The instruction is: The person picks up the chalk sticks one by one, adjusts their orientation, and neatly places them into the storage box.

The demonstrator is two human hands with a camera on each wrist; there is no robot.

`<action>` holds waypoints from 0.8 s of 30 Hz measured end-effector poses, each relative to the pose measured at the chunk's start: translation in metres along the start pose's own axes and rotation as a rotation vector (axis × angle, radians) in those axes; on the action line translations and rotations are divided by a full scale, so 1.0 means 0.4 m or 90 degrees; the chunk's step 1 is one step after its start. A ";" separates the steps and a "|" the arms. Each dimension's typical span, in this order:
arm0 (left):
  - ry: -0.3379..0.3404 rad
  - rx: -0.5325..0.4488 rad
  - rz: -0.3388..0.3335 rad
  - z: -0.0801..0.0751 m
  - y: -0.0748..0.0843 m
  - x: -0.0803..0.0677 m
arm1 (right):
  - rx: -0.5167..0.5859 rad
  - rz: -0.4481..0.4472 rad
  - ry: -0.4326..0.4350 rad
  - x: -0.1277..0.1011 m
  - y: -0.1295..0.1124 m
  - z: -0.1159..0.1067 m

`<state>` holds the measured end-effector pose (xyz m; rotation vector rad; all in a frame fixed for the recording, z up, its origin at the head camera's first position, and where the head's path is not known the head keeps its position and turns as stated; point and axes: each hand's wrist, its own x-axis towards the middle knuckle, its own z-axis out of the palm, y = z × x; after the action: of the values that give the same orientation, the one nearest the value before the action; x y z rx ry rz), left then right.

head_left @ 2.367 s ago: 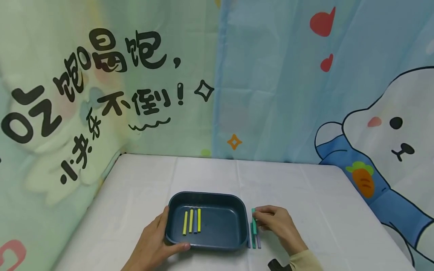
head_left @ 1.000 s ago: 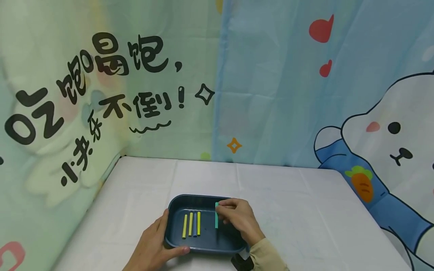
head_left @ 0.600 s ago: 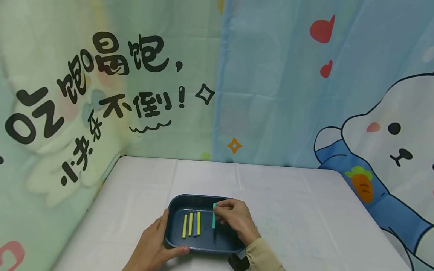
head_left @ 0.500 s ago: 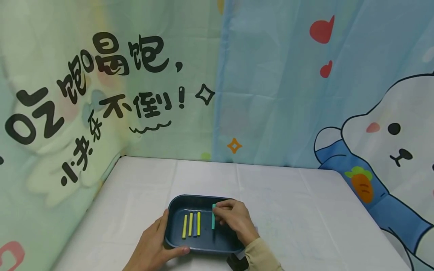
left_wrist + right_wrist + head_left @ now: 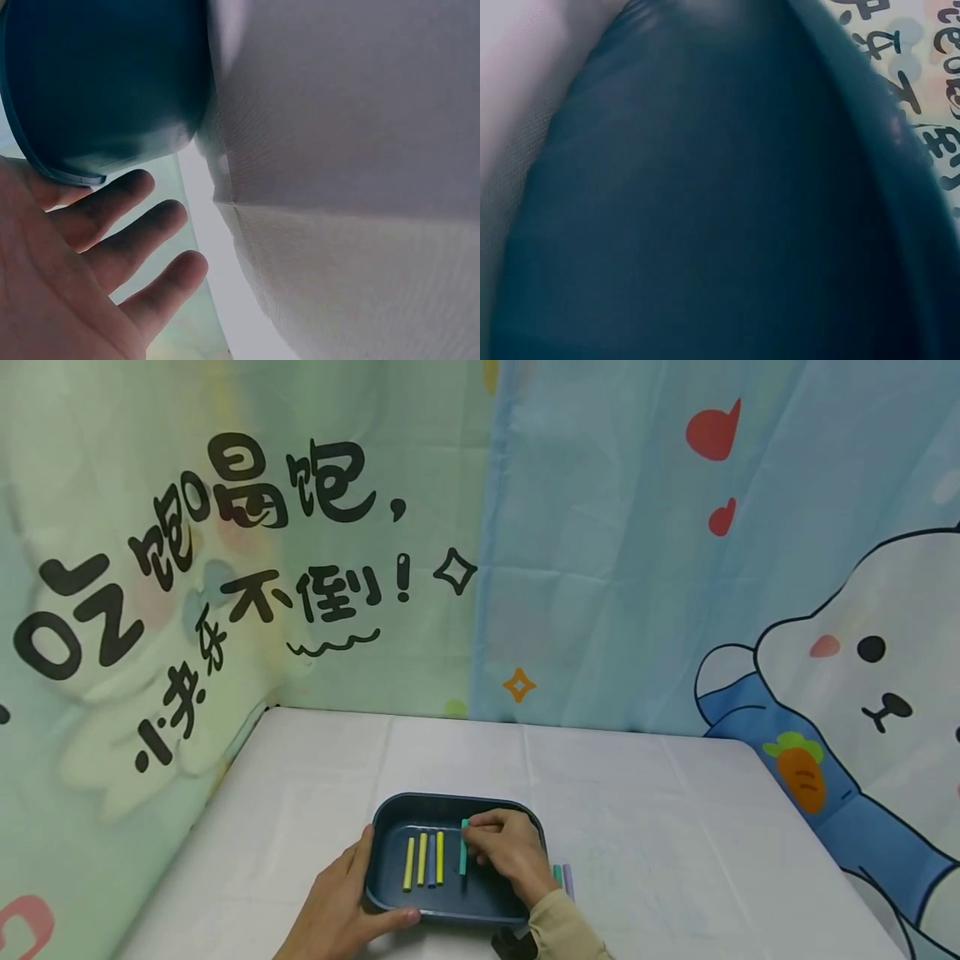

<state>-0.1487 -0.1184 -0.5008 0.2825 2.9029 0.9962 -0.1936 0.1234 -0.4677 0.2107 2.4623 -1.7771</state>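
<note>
We see our right hand [image 5: 501, 852] inside the dark blue tray [image 5: 390, 814], its grip pinched round a teal stick [image 5: 463, 857] held lengthwise just right of the three yellow sticks [image 5: 423, 860] lying side by side on the tray floor. A moment ago that teal stick was further right in the tray, and before that beside the tray on the counter [image 5: 675, 827], so it has closed in on the yellow row and looks nearly placed. Our left hand [image 5: 341, 906] clasps the tray's near left corner, thumb along the front rim (the left wrist view shows the fingers fairly straight under the edge). More sticks [image 5: 562, 878], teal and pale purple, lie on the counter just right of the tray.
</note>
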 end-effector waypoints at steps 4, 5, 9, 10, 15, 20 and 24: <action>0.006 0.001 0.010 0.000 -0.005 -0.002 | -0.014 -0.005 -0.004 0.003 0.003 0.012; 0.008 0.001 0.011 0.000 -0.006 -0.003 | -0.019 -0.006 -0.003 0.004 0.003 0.016; 0.011 0.000 0.014 -0.001 -0.008 -0.003 | -0.036 -0.009 0.000 0.008 0.003 0.028; 0.010 -0.002 0.014 -0.001 -0.008 -0.003 | -0.040 -0.010 0.001 0.009 0.003 0.030; 0.005 -0.013 0.012 -0.004 -0.007 -0.002 | -0.057 -0.011 0.006 0.013 0.006 0.039; 0.005 -0.017 0.017 -0.004 -0.009 -0.003 | -0.072 -0.012 0.002 0.015 0.011 0.051; 0.013 -0.017 0.025 -0.002 -0.013 -0.006 | -0.083 -0.018 -0.003 0.014 0.013 0.063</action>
<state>-0.1473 -0.1234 -0.5034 0.3317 2.9114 1.0486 -0.1984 0.1014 -0.4814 0.1612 2.5778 -1.6172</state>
